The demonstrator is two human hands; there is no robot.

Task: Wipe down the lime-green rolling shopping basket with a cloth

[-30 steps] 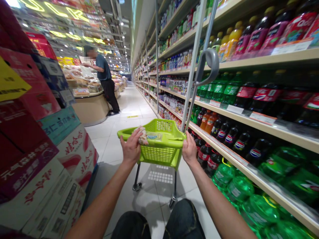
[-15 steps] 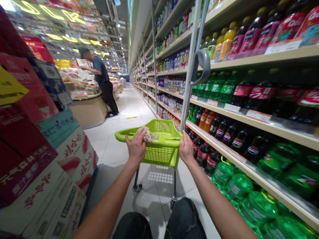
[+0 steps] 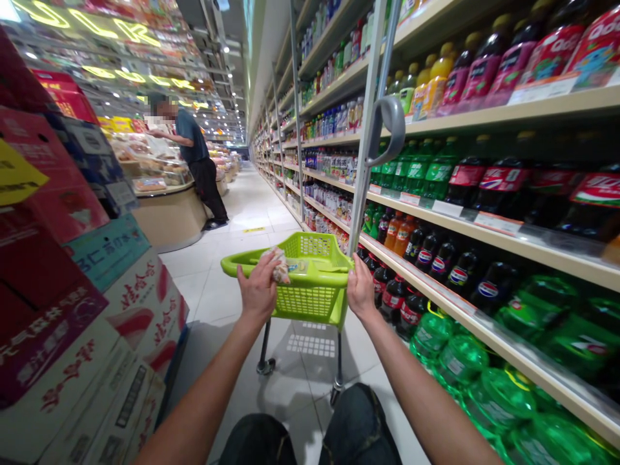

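A lime-green wheeled shopping basket (image 3: 305, 300) stands on the tiled aisle floor in front of me. My left hand (image 3: 256, 290) is closed on its near rim and also pinches a small crumpled packet (image 3: 279, 266). My right hand (image 3: 361, 290) is closed on the rim at the basket's right corner. A grey pull handle (image 3: 387, 129) on metal rods rises from the basket's right side. A flat packaged item (image 3: 296, 265) lies inside the basket.
Shelves of soft-drink bottles (image 3: 484, 187) run close along the right. Stacked red and white cartons (image 3: 72, 303) crowd the left. A person (image 3: 194, 161) stands at a curved counter (image 3: 167, 213) ahead on the left. The aisle floor (image 3: 252, 213) stretches forward.
The basket and both hands have shifted slightly left and forward along the aisle. Both grips stay the same.
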